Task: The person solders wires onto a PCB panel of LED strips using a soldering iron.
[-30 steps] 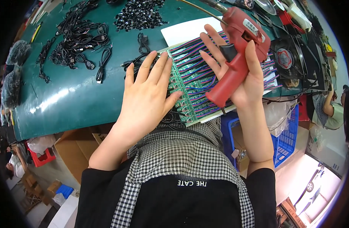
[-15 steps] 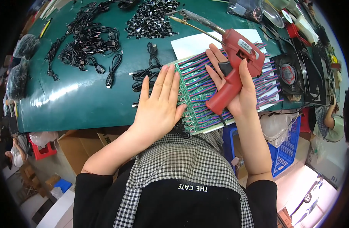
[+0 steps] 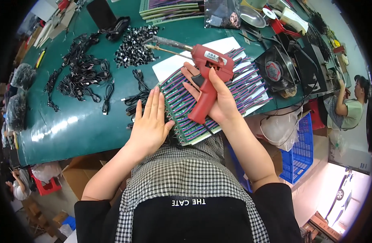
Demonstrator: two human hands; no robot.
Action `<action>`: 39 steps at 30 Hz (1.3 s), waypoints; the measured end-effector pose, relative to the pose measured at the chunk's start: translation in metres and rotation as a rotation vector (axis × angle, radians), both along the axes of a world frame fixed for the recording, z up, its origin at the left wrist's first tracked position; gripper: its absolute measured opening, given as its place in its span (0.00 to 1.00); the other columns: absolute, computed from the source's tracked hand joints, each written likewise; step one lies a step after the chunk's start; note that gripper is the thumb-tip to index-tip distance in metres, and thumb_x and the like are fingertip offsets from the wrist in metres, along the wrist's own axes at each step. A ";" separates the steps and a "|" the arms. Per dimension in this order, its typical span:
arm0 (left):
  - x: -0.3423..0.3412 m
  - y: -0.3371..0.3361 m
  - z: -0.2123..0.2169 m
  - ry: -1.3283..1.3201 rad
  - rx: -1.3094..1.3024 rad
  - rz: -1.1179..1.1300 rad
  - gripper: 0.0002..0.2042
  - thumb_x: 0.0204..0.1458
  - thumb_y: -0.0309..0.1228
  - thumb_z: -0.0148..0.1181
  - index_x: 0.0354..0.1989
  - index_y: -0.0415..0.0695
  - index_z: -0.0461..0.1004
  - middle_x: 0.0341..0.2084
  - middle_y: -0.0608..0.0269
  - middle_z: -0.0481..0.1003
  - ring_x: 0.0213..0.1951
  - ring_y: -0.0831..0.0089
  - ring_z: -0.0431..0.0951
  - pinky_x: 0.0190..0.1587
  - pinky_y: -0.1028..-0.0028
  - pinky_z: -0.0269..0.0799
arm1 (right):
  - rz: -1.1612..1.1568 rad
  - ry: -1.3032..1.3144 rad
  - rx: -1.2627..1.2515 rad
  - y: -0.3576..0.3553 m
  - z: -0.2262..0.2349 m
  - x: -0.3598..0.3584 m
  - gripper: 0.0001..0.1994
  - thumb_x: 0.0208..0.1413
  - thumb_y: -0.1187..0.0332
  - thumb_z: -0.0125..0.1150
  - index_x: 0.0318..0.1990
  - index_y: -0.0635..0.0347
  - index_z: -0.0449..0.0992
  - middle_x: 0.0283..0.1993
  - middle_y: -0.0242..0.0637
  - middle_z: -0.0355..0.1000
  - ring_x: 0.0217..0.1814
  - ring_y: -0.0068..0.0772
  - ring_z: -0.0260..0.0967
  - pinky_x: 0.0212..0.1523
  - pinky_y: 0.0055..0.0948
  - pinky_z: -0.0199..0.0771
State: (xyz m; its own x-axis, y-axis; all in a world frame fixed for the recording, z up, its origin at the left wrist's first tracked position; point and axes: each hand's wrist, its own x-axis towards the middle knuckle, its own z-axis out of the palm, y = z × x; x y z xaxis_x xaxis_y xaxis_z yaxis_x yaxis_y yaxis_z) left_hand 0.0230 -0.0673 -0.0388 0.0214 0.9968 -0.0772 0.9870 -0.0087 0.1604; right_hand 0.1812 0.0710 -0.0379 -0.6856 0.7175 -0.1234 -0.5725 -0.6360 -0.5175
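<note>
My left hand lies flat with its fingers stretched, along the left edge of a panel of green circuit boards. Rows of purple, pink and blue wires run out from the panel to the right. Over these wires, my right hand holds a red soldering gun by thumb and palm, its other fingers loosely extended. The gun's metal tip and thin brass-coloured tube point to the upper left. Black USB cables lie just beyond my left hand, partly hidden by it. A white sheet shows under the panel.
Bundled black cables and a heap of small connectors lie on the green table. More wired boards are stacked at the back. A black fan stands right. Blue crates sit below; a co-worker is far right.
The view has turned, so the table and panel appear further left and more of the back shows. Both hands keep nearly the same pose, the soldering gun still in the right.
</note>
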 end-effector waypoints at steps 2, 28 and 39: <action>0.001 -0.008 -0.001 -0.005 0.050 0.012 0.37 0.55 0.43 0.49 0.64 0.30 0.44 0.66 0.45 0.43 0.68 0.56 0.43 0.64 0.49 0.43 | 0.020 0.006 -0.006 -0.003 0.001 -0.002 0.26 0.60 0.60 0.52 0.63 0.58 0.54 0.61 0.41 0.61 0.65 0.37 0.56 0.62 0.40 0.59; -0.135 -0.158 0.085 -1.069 0.454 0.448 0.08 0.34 0.23 0.61 0.19 0.37 0.66 0.20 0.60 0.69 0.28 0.70 0.70 0.33 0.74 0.66 | 0.085 0.481 -0.135 0.018 -0.009 0.015 0.30 0.59 0.58 0.52 0.64 0.59 0.50 0.64 0.55 0.52 0.57 0.49 0.65 0.50 0.42 0.75; -0.203 -0.413 0.040 -0.770 -0.127 1.223 0.19 0.39 0.25 0.64 0.42 0.33 0.72 0.26 0.66 0.74 0.25 0.80 0.72 0.31 0.78 0.69 | 0.065 0.370 -0.068 0.016 -0.005 0.016 0.29 0.59 0.58 0.52 0.63 0.59 0.52 0.63 0.55 0.54 0.56 0.45 0.65 0.50 0.38 0.74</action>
